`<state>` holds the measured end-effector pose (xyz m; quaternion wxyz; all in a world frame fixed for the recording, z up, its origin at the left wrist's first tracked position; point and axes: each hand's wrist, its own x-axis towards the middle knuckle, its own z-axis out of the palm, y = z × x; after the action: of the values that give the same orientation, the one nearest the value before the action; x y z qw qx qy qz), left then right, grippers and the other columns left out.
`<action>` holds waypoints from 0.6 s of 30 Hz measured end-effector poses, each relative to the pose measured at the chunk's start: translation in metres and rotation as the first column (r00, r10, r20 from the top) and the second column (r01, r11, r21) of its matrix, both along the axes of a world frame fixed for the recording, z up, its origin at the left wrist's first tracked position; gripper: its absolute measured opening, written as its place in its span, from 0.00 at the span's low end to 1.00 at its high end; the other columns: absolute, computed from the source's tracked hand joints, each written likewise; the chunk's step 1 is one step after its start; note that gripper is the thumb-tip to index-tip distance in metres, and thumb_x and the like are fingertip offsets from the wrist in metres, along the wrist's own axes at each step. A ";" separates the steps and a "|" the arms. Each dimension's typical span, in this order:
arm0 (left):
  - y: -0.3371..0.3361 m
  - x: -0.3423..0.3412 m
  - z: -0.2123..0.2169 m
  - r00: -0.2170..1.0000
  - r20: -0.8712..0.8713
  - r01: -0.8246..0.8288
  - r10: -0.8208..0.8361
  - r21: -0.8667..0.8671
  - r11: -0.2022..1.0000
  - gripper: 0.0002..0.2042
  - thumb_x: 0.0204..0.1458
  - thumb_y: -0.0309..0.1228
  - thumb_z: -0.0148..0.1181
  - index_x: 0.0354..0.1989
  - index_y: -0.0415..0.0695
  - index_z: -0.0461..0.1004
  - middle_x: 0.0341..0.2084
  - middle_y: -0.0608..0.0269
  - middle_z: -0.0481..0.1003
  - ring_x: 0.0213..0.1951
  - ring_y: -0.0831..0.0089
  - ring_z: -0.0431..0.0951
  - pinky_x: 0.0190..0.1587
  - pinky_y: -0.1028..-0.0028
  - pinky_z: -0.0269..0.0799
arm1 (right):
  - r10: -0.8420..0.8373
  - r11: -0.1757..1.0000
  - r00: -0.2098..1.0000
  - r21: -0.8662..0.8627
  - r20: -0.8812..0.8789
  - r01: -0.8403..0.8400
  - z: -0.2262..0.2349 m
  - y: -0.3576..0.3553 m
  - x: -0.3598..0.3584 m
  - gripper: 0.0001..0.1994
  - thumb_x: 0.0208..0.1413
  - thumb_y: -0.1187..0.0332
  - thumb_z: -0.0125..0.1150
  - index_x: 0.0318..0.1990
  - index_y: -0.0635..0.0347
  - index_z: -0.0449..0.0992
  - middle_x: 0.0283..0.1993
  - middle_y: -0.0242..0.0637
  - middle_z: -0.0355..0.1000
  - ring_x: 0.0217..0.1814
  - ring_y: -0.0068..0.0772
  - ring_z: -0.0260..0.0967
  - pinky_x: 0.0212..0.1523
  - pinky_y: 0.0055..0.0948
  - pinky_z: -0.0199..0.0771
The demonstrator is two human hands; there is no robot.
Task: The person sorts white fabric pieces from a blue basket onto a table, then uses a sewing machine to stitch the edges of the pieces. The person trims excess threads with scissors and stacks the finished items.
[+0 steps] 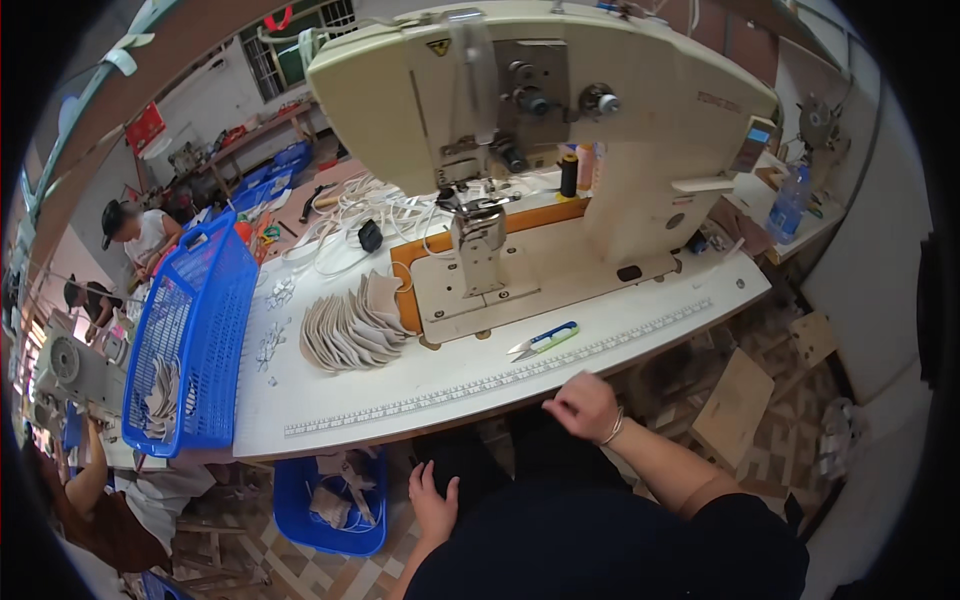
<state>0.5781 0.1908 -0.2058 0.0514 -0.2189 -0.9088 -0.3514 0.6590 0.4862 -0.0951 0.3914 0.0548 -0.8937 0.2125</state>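
White table (275, 402) bears snips (545, 338), likely light and stiff; grip their handles. My right hand (587, 404) curls closed, seemingly empty; my left hand (433, 503) lies open.

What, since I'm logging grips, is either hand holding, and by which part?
Nothing is visibly held: the left hand is spread open; the right hand is loosely curled, its palm hidden. The scissors lie on the table.

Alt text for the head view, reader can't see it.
A cream sewing machine stands on a white table; before it, a person's right hand is curled near the front edge, and the left hand is open, lower down. Fanned beige pieces, snips and a ruler strip lie on the table, with a blue basket at left.
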 end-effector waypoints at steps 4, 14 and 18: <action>0.006 -0.008 -0.017 0.998 -0.013 0.068 -0.068 0.049 0.996 0.17 0.43 0.34 0.62 0.40 0.39 0.70 0.41 0.48 0.67 0.45 0.50 0.66 0.49 0.60 0.61 | -0.159 0.983 0.897 0.148 0.414 0.106 -0.068 -0.004 0.047 0.16 0.42 0.57 0.64 0.33 0.57 0.70 0.37 0.37 0.63 0.41 0.39 0.61 0.39 0.36 0.64; 0.027 -0.018 -0.033 0.988 -0.099 0.117 -0.120 -0.042 0.992 0.07 0.44 0.28 0.60 0.23 0.41 0.68 0.20 0.53 0.69 0.27 0.54 0.70 0.31 0.62 0.64 | -0.347 0.927 0.902 -0.055 0.255 0.372 -0.094 -0.021 0.102 0.10 0.50 0.62 0.57 0.28 0.57 0.67 0.32 0.36 0.66 0.39 0.39 0.63 0.39 0.35 0.63; 0.020 -0.010 -0.007 0.954 0.226 0.203 -0.197 -0.005 0.979 0.09 0.46 0.29 0.59 0.23 0.38 0.67 0.21 0.53 0.71 0.24 0.58 0.73 0.27 0.64 0.67 | -0.284 0.879 0.820 -0.205 0.497 0.429 -0.092 -0.017 0.094 0.12 0.52 0.61 0.56 0.28 0.58 0.64 0.23 0.39 0.65 0.30 0.42 0.66 0.32 0.36 0.64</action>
<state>0.5678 0.2105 -0.2126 -0.0904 -0.2695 -0.8868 -0.3643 0.7535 0.4691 -0.1876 0.2092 -0.2284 -0.9093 0.2778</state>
